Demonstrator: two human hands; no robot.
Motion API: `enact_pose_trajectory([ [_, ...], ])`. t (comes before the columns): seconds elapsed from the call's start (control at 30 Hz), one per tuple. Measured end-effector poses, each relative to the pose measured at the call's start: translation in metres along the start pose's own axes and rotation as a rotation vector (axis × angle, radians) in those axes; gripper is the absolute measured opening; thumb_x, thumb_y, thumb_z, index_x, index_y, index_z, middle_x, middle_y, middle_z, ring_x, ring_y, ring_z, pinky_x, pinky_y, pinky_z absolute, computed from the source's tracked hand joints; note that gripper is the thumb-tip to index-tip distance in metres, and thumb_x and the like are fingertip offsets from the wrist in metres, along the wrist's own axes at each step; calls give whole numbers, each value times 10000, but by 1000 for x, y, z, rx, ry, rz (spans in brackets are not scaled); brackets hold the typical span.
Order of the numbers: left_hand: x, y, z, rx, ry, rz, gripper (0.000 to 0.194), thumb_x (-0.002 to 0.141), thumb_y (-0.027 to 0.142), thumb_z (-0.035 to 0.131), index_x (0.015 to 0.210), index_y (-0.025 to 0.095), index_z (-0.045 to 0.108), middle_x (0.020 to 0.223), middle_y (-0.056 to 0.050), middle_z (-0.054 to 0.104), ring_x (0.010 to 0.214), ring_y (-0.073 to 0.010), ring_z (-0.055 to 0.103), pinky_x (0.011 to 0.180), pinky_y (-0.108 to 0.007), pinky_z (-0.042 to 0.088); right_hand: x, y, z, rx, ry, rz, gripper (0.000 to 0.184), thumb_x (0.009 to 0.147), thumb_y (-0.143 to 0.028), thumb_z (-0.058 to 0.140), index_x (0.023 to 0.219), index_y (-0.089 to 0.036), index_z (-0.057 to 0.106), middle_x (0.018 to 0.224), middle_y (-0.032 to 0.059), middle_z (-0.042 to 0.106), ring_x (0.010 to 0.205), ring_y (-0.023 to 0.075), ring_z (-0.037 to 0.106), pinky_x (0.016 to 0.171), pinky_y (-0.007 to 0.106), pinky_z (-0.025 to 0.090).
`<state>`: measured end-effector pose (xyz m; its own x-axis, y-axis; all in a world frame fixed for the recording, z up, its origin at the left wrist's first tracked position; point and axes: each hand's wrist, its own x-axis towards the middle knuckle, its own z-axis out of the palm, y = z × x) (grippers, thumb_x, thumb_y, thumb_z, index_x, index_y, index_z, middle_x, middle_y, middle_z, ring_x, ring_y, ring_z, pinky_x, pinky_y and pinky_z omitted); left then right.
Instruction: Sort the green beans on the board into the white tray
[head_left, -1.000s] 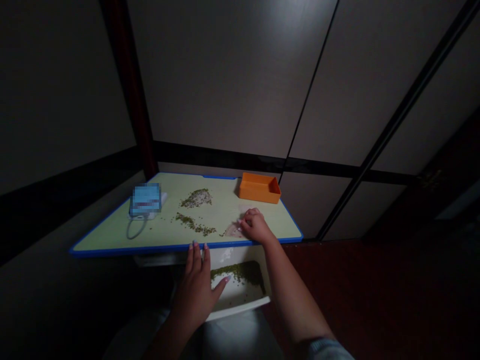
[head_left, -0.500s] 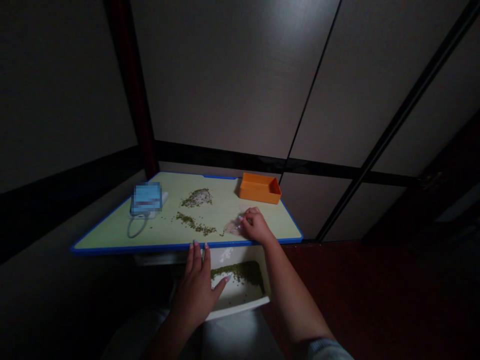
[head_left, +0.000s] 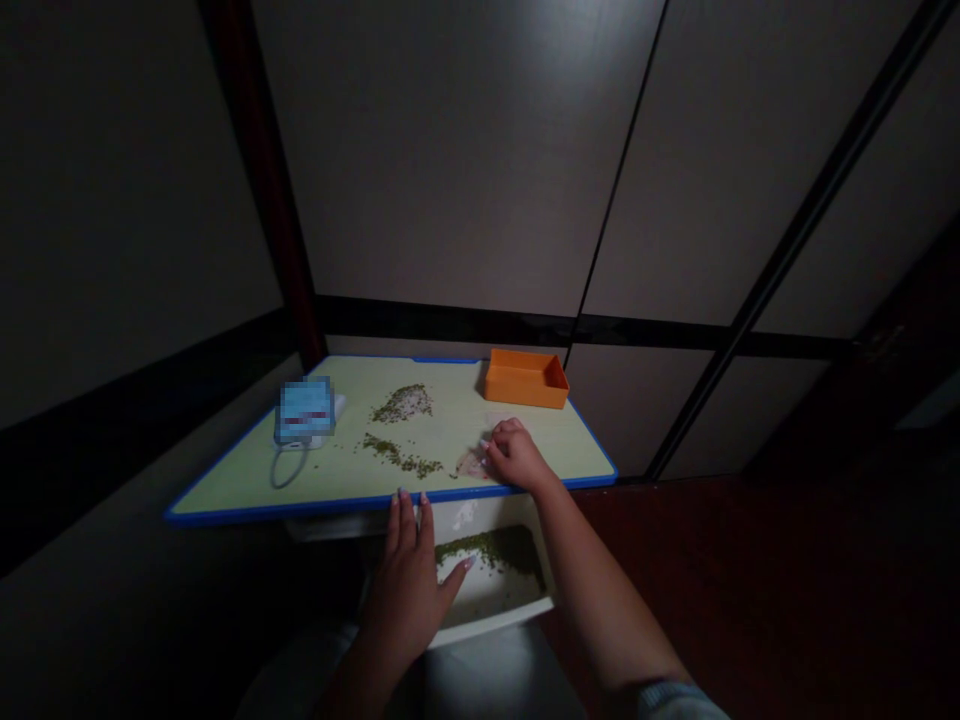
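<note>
The right hand [head_left: 517, 456] rests curled on the blue-edged board [head_left: 225, 490] beside a translucent scrap [head_left: 472, 463]; whether it pinches anything cannot be told. Well apart, the left hand [head_left: 405, 590] rests its fingertips [head_left: 409, 525] at the front edge, above a white tray [head_left: 487, 630] of mung beans [head_left: 487, 550]. Loose bean heaps [head_left: 401, 403] lie on open board, short of the orange tray [head_left: 525, 380].

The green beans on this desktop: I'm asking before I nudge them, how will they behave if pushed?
The green beans look small and rounded, so they will probably roll and scatter when pushed. Each is likely very light, and the desktop looks smooth, so a hard sweep may carry some past its blue edge.
</note>
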<state>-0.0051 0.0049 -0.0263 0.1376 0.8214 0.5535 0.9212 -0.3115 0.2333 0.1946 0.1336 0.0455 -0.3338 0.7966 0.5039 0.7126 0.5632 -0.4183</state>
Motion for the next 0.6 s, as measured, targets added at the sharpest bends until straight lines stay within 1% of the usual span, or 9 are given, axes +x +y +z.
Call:
enact_pose_trajectory([
  [0.2,0,-1,1,-2,4,8,867,785,512,532,1441,38,219,1516,-292,177,1425,-378,83,1056,-536,347,1,-8,-5,-169,-65,113,237,887,-265,529,702,-171,645,842,58,597,896,182,450,808,305,328],
  [0.3,0,-2,1,-16,6,4,862,785,512,531,1444,54,219,1524,-276,176,1428,-372,84,1060,-535,344,2,-10,-8,-266,-87,177,241,895,-284,514,752,-172,672,885,77,615,934,197,455,808,313,329],
  [0.47,0,-1,1,-21,-8,-12,843,787,515,518,1432,44,249,1528,-274,164,1428,-373,89,1063,-520,345,2,-10,-12,-355,-95,277,268,908,-317,477,828,-174,689,958,106,630,986,229,457,791,336,332],
  [0.6,0,-1,1,-27,-7,-9,843,787,518,515,1436,54,244,1534,-266,150,1430,-369,82,1066,-525,338,1,-10,-14,-403,-83,355,297,916,-322,448,865,-162,693,996,129,625,1013,251,458,787,355,329],
])
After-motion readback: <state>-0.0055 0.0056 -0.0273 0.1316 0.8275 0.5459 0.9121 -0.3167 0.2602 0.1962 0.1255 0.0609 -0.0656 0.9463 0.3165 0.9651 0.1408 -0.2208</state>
